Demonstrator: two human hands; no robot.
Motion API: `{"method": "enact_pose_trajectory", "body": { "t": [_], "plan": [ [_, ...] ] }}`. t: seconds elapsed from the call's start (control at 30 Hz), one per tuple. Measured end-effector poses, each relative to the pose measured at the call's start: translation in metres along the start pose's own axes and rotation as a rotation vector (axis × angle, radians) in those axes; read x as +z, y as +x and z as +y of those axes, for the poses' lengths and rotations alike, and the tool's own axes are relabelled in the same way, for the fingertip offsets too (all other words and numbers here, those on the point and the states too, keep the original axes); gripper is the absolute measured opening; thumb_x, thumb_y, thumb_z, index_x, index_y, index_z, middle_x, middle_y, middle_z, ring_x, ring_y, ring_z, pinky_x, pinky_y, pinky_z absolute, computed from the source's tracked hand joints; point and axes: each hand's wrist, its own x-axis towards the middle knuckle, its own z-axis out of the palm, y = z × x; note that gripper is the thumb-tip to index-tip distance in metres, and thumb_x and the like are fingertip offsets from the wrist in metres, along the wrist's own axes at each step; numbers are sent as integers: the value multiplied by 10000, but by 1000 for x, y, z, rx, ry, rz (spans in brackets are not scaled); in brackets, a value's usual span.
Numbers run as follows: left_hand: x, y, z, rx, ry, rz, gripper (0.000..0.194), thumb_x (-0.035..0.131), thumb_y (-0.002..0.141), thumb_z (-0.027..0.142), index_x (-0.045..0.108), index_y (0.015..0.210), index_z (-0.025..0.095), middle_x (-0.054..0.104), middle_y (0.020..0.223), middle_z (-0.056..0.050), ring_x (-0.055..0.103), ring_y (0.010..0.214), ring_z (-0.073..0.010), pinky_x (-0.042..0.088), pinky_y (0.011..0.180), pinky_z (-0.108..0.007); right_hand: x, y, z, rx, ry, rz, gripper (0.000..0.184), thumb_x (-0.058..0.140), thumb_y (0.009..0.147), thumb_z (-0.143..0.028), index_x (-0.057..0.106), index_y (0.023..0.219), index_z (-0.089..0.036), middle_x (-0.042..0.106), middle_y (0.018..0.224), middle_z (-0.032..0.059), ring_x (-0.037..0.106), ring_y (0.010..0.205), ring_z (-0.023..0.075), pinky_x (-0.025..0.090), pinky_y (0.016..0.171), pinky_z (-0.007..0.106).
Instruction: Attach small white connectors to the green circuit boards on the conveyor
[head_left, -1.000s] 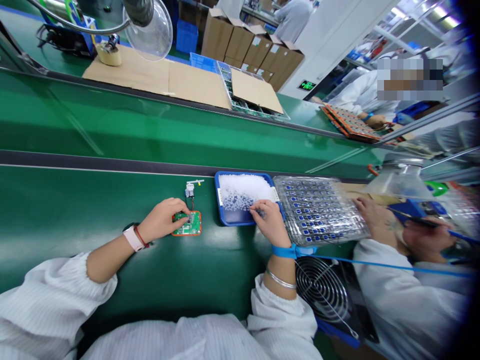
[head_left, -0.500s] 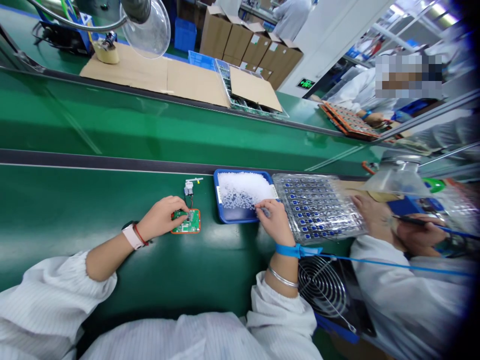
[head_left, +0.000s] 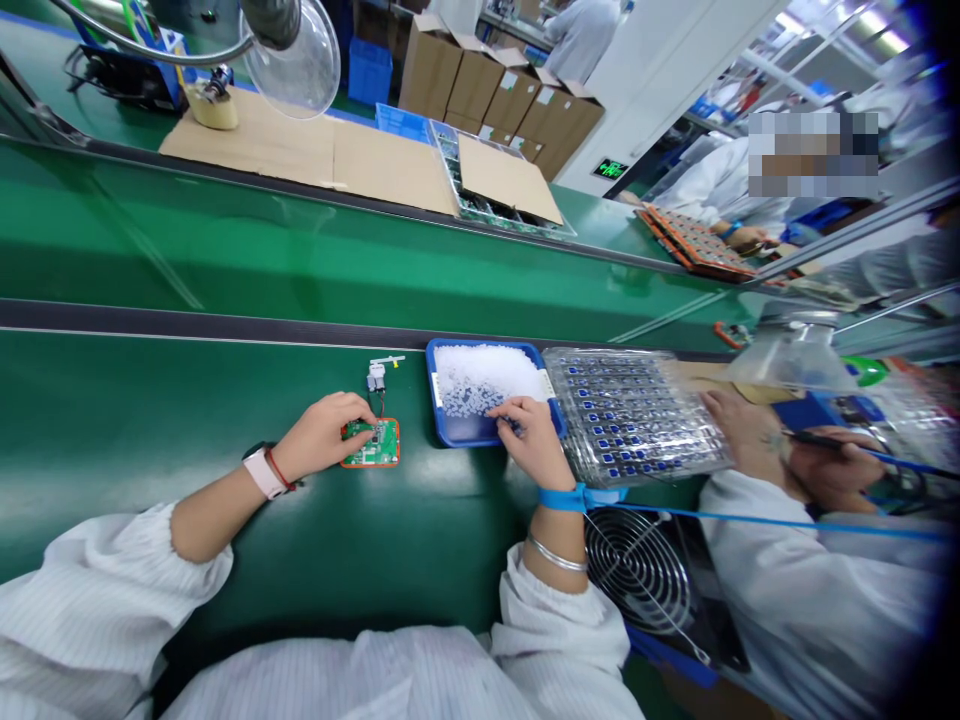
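Observation:
My left hand (head_left: 324, 432) is closed on the left side of a green circuit board (head_left: 385, 443) with an orange rim, which lies flat on the green bench. Short wires run from the board to a small white connector piece (head_left: 376, 377) just behind it. My right hand (head_left: 531, 432) reaches over the front right of a blue tray (head_left: 433, 400) filled with tiny white plastic pieces (head_left: 487, 365). Its thumb and fingertips are pinched together low in the tray; whatever they grip is too small to make out. A blue wrist strap circles that wrist.
Right of the tray sits a clear blister tray (head_left: 630, 415) with rows of blue parts. A co-worker's hand (head_left: 750, 435) touches its right edge; the other hand (head_left: 836, 468) holds a pen-like tool. A fan with a wire guard (head_left: 637, 570) stands nearer me. Behind is a green belt (head_left: 300, 260).
My right hand shifted right along the tray's front, then back left into the white pieces. My left hand stays on the circuit board. An orange-edged item at the far right slid left.

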Motion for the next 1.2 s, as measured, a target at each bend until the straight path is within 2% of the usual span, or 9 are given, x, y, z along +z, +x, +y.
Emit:
{"method": "enact_pose_trajectory", "body": {
  "t": [0.43, 0.67, 0.9, 1.2],
  "plan": [
    [1, 0, -1, 10, 30, 3, 123, 525, 848, 277, 604, 884, 190, 642, 928, -33, 574, 862, -177, 426, 780, -319, 2, 0, 3, 7, -13, 16, 204, 480, 749, -119, 658, 799, -203, 589, 842, 65, 518, 859, 233, 382, 818, 412],
    [0, 0, 0, 8, 20, 1, 127, 519, 849, 276, 612, 876, 193, 645, 920, -36, 573, 864, -181, 428, 780, -323, 7, 13, -8, -21, 9, 136, 147, 509, 808, -208, 641, 873, -205, 570, 871, 74, 515, 874, 234, 401, 810, 402],
    [1, 0, -2, 21, 12, 17, 124, 524, 850, 269, 617, 890, 197, 644, 934, -39, 580, 877, -180, 429, 789, -320, 27, 36, -10, 57, 35, 211, 98, 558, 775, -235, 585, 688, -197, 513, 814, 67, 497, 873, 234, 402, 840, 415],
    [2, -1, -3, 32, 22, 14, 125, 525, 843, 252, 617, 900, 190, 641, 934, -47, 582, 883, -190, 430, 776, -323, 34, 44, -1, 47, 49, 185, 114, 538, 752, -219, 557, 643, -193, 517, 812, 79, 503, 859, 242, 411, 823, 433]
  ]
}}
